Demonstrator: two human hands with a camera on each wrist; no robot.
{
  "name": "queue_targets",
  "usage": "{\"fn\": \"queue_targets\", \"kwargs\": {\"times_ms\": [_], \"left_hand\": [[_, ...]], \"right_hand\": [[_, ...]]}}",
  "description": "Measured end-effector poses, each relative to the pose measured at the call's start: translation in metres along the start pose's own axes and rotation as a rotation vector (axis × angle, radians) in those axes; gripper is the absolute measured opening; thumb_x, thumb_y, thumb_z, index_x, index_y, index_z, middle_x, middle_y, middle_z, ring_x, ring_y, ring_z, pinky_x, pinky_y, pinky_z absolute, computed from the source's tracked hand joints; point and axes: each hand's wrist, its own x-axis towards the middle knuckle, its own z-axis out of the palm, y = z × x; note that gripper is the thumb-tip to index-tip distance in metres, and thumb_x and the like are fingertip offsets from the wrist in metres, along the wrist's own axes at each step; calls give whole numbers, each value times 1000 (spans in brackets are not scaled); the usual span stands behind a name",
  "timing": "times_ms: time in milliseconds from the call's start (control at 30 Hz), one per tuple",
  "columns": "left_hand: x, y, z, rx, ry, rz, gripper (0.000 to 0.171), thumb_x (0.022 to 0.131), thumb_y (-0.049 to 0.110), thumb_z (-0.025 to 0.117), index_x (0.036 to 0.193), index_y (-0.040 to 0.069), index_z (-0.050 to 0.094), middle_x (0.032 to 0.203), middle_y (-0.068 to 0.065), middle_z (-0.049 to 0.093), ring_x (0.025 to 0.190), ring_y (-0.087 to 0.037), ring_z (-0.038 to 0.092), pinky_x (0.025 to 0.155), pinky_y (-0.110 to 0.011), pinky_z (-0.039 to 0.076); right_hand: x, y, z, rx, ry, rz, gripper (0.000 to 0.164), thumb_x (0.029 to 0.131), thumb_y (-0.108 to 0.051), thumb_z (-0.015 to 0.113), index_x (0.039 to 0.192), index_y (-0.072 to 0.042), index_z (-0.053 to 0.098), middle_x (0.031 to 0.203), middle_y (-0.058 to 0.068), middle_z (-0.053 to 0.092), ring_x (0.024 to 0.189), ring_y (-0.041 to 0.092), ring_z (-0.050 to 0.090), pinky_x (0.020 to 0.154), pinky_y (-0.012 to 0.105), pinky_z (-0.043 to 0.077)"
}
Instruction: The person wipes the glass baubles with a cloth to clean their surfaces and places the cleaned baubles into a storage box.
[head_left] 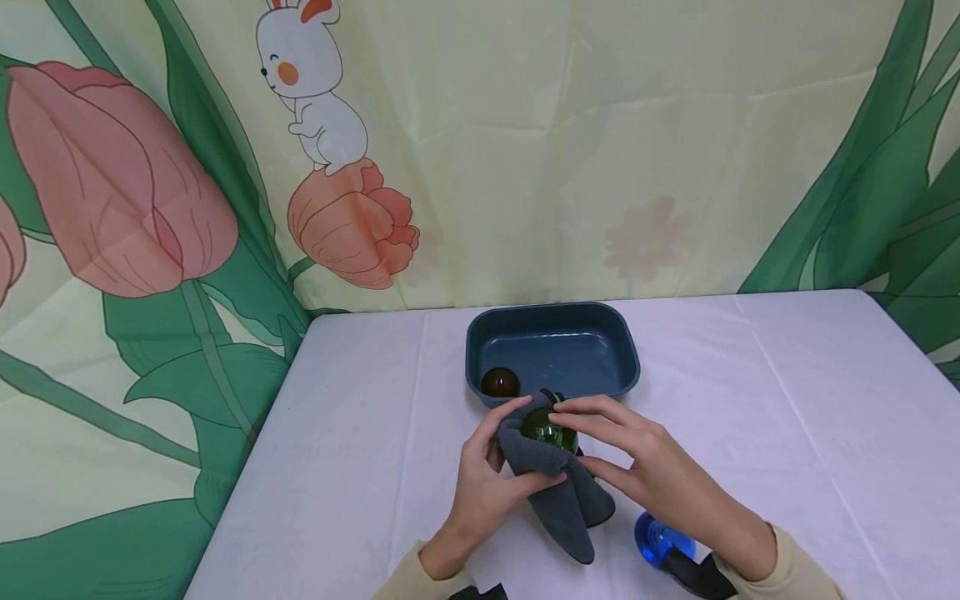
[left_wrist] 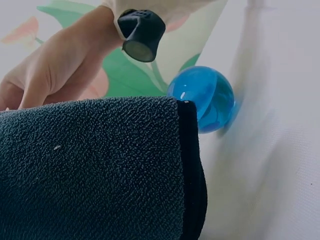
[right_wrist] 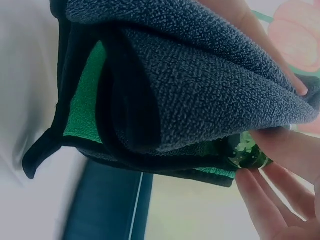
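A clear green ball (head_left: 546,429) sits nestled in a folded grey towel (head_left: 558,504) in front of the tray. My left hand (head_left: 486,479) grips the towel from the left, thumb in front, and the cloth wraps partly round the ball. From the right, my right hand (head_left: 637,442) holds the ball with fingers on top and thumb below. In the right wrist view the ball (right_wrist: 246,149) shows between thumb and fingertips at the towel's edge. The towel (right_wrist: 200,85) has a black border and a bright green underside, and its loose corners hang down.
A dark blue rectangular tray (head_left: 558,354) stands behind the hands, with a dark red ball (head_left: 500,382) in its front left corner. On the white tablecloth (head_left: 360,467), a clear blue ball (head_left: 660,536) lies close to the right wrist. A printed curtain (head_left: 510,167) hangs behind the table.
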Motion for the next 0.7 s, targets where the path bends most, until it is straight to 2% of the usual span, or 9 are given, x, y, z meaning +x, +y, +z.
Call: {"fn": "queue_targets", "kwargs": {"times_ms": [100,300,400,467,567,633,700], "left_hand": [[0,1,1,1,-3,-1,77,74,0,85,142,5,49,140,-10,56,125,-24,59,105,-33,49],[0,2,2,12,0,-7,77,74,2,86,142,12,50,139,-8,56,125,-23,59,105,-32,49],[0,1,3,17,4,-4,77,74,3,86,142,14,50,138,-9,57,123,-23,60,105,-32,49],[-1,1,3,22,4,0,78,74,3,86,142,14,50,138,-9,58,122,-23,60,105,-32,49],[-2,0,3,31,-4,7,79,74,3,86,143,13,49,138,-9,57,122,-23,60,106,-32,49],[-2,0,4,36,-9,10,80,74,3,86,143,11,48,138,-8,57,123,-23,60,107,-32,48],[-2,1,4,36,-10,8,79,74,3,86,142,12,49,138,-8,57,124,-23,59,107,-32,47]], "right_hand": [[0,-1,-1,-4,0,0,71,68,8,85,132,-17,64,132,-1,59,118,20,62,93,7,47],[0,-3,-2,-15,1,22,73,67,10,85,132,-17,64,132,-2,59,117,20,63,92,7,47],[0,-4,-1,-5,0,46,72,68,11,84,132,-16,64,131,0,60,114,20,65,91,11,51],[1,-5,-1,52,-16,95,68,72,9,82,133,-13,63,130,3,60,112,21,67,88,16,55],[2,-5,-3,205,-70,228,56,82,3,76,135,-9,61,130,9,61,110,23,68,86,24,58],[2,-5,-5,295,-107,318,50,88,-2,72,136,-5,59,130,13,60,110,25,67,86,28,59],[2,-4,-6,340,-139,377,48,91,-6,70,137,-4,57,132,16,59,111,27,66,86,29,59]]}}
